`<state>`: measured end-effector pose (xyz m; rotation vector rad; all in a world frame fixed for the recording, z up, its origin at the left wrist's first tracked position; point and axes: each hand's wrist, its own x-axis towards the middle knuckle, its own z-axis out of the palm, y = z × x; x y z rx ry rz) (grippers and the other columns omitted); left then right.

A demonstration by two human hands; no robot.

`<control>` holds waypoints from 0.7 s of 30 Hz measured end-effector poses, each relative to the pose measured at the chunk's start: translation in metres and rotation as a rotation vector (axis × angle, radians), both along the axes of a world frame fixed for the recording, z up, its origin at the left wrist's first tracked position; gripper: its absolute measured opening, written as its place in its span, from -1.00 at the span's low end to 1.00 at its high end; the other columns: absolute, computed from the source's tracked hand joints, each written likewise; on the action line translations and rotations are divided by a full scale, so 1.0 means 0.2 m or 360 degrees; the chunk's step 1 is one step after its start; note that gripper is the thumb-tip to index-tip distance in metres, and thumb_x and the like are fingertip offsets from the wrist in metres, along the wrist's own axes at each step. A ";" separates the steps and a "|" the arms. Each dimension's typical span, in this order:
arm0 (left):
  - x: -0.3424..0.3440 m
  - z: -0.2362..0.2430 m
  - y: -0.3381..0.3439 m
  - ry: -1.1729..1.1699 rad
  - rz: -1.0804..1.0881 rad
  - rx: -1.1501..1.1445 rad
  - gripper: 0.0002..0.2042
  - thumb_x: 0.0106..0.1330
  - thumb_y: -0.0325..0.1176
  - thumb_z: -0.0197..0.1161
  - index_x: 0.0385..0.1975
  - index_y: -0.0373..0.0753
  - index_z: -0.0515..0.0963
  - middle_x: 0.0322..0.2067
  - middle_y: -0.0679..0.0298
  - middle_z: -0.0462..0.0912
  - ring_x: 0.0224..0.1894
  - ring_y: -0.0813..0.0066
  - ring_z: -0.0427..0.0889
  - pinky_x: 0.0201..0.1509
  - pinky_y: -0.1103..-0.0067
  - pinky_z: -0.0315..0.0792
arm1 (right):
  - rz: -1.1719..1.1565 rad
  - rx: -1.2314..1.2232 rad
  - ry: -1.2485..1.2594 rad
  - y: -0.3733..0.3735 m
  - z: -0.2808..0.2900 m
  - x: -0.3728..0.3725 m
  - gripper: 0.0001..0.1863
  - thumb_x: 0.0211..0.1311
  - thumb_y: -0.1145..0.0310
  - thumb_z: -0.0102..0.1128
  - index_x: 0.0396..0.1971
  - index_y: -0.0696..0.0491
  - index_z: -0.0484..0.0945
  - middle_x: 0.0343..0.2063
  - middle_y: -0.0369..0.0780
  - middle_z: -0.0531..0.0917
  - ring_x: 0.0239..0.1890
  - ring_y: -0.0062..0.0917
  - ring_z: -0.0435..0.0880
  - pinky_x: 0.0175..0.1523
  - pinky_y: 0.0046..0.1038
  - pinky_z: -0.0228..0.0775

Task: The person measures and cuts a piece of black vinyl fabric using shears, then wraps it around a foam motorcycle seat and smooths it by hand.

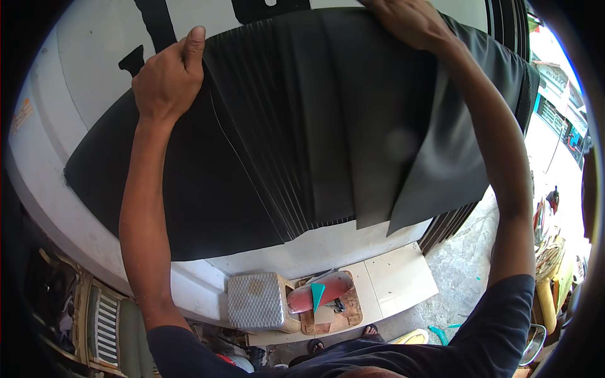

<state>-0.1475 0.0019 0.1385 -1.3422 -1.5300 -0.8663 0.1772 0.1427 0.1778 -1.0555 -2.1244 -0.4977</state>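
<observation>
Long black sheets (252, 138), leather-like and layered, hang in a broad fan across a white panel. Narrow folds or stacked edges run down their middle. My left hand (167, 82) is closed at the upper edge on the left, thumb up and fingers curled over the material. At the upper edge further right, my right hand (409, 24) grips the black material; its fingertips are partly cut off by the picture's top. Below the right hand a loose flap (435, 170) hangs away from the other layers, its surface shiny and slightly blurred.
Black cut pieces (271, 9) lie on the white surface (94, 50) beyond. Below stands a stool with a patterned silver cover (255, 301), beside a wooden board (343, 318) bearing a red-and-white object (321, 292) and a green scrap (317, 295). Clutter lines the right side.
</observation>
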 end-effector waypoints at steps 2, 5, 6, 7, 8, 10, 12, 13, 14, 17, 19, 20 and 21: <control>-0.03 0.01 -0.02 -0.0008 0.0040 -0.0016 -0.29 0.48 0.29 -0.33 -0.52 -0.18 0.58 -0.64 0.16 0.59 -0.39 0.03 0.66 -0.25 0.24 0.47 | -0.0148 -0.0181 0.0322 0.17 0.02 0.21 -0.32 0.47 -0.19 -0.23 -0.26 0.08 0.73 -0.27 0.00 0.73 -0.08 -0.07 0.69 0.05 -0.22 0.50; -0.04 -0.03 0.01 0.0093 0.0057 0.0054 -0.30 0.48 0.28 -0.33 -0.57 -0.13 0.58 -0.69 0.27 0.56 -0.51 0.15 0.65 -0.37 0.28 0.50 | -0.0122 -0.0051 0.0285 0.54 0.07 0.55 0.08 0.22 -0.56 -0.32 -0.02 0.28 0.63 0.01 0.14 0.61 0.16 -0.08 0.56 0.28 -0.26 0.29; -0.05 -0.02 0.02 0.0155 0.0044 0.0094 -0.30 0.48 0.28 -0.32 -0.58 -0.13 0.58 -0.71 0.27 0.55 -0.53 0.16 0.65 -0.38 0.29 0.50 | -0.0136 -0.0025 0.0353 0.58 0.06 0.59 0.04 0.25 -0.52 -0.34 -0.17 0.31 0.65 -0.13 0.12 0.65 0.02 -0.11 0.61 0.22 -0.28 0.32; -0.06 -0.03 0.04 0.0200 0.0013 0.0137 -0.31 0.49 0.27 -0.31 -0.59 -0.14 0.58 -0.73 0.27 0.53 -0.54 0.17 0.64 -0.39 0.30 0.49 | -0.0167 0.0007 0.0404 0.61 0.07 0.65 0.03 0.29 -0.49 -0.36 -0.31 0.33 0.67 -0.28 0.10 0.68 -0.13 -0.15 0.66 0.15 -0.31 0.35; -0.06 -0.02 0.02 0.0204 0.0008 0.0139 -0.31 0.49 0.27 -0.31 -0.59 -0.14 0.58 -0.73 0.27 0.53 -0.54 0.17 0.64 -0.39 0.30 0.49 | -0.0143 -0.0172 0.0253 0.62 0.11 0.72 -0.03 0.33 -0.45 -0.32 -0.63 0.28 0.56 -0.62 -0.08 0.54 -0.43 -0.35 0.57 0.03 -0.32 0.36; -0.08 0.01 -0.01 0.0190 0.0053 0.0022 -0.32 0.50 0.24 -0.30 -0.60 -0.15 0.57 -0.75 0.25 0.52 -0.58 0.18 0.62 -0.42 0.32 0.48 | -0.0097 -0.0212 0.0350 0.65 0.11 0.75 -0.06 0.33 -0.44 -0.29 -0.70 0.26 0.49 -0.68 -0.14 0.45 -0.50 -0.43 0.49 -0.02 -0.32 0.35; -0.13 0.02 -0.02 0.0223 0.0010 0.0032 -0.32 0.51 0.23 -0.29 -0.61 -0.16 0.56 -0.76 0.24 0.51 -0.59 0.17 0.61 -0.43 0.33 0.47 | -0.0045 -0.0257 0.0439 0.65 0.10 0.74 -0.07 0.34 -0.42 -0.25 -0.76 0.24 0.42 -0.75 -0.20 0.35 -0.56 -0.51 0.42 -0.06 -0.33 0.35; -0.16 0.02 -0.04 0.0258 -0.0019 0.0048 -0.33 0.52 0.21 -0.28 -0.62 -0.16 0.55 -0.76 0.23 0.51 -0.61 0.16 0.60 -0.45 0.33 0.46 | -0.0029 -0.0210 0.0389 0.61 0.10 0.73 -0.09 0.34 -0.41 -0.23 -0.75 0.23 0.42 -0.74 -0.21 0.35 -0.56 -0.54 0.40 -0.08 -0.35 0.35; -0.18 0.03 -0.05 0.0256 0.0000 0.0046 -0.33 0.52 0.21 -0.28 -0.62 -0.16 0.55 -0.76 0.23 0.51 -0.61 0.16 0.60 -0.45 0.33 0.46 | -0.0011 -0.0164 0.0337 0.60 0.10 0.70 -0.11 0.34 -0.40 -0.20 -0.73 0.23 0.41 -0.73 -0.22 0.34 -0.55 -0.57 0.39 -0.11 -0.37 0.35; -0.26 0.05 -0.08 0.0294 0.0062 -0.0052 -0.35 0.53 0.16 -0.26 -0.63 -0.18 0.54 -0.76 0.20 0.50 -0.61 0.13 0.58 -0.47 0.32 0.43 | 0.0128 0.0012 0.0366 0.69 0.09 0.77 -0.12 0.34 -0.40 -0.20 -0.71 0.23 0.41 -0.73 -0.23 0.34 -0.57 -0.59 0.36 -0.15 -0.38 0.34; -0.32 0.05 -0.10 0.0405 -0.0074 -0.0023 -0.38 0.54 0.12 -0.24 -0.61 -0.20 0.52 -0.76 0.17 0.46 -0.62 0.09 0.54 -0.46 0.30 0.41 | 0.0207 0.0067 0.0308 0.71 0.07 0.77 -0.12 0.32 -0.41 -0.19 -0.70 0.22 0.42 -0.72 -0.25 0.32 -0.57 -0.60 0.35 -0.17 -0.41 0.33; -0.34 0.05 -0.12 0.0400 -0.0053 -0.0031 -0.38 0.54 0.12 -0.24 -0.61 -0.20 0.52 -0.76 0.17 0.46 -0.62 0.09 0.54 -0.46 0.30 0.41 | 0.0212 0.0124 0.0316 0.65 0.04 0.75 -0.12 0.32 -0.42 -0.19 -0.70 0.22 0.43 -0.72 -0.26 0.31 -0.56 -0.61 0.35 -0.18 -0.41 0.33; -0.36 0.05 -0.15 0.0448 -0.0059 -0.0052 -0.41 0.54 0.09 -0.21 -0.59 -0.21 0.51 -0.74 0.15 0.46 -0.61 0.08 0.53 -0.46 0.31 0.41 | 0.0166 0.0073 0.0295 0.69 0.06 0.76 -0.20 0.34 -0.37 -0.17 -0.55 0.17 0.53 -0.72 -0.24 0.36 -0.58 -0.55 0.40 -0.13 -0.38 0.37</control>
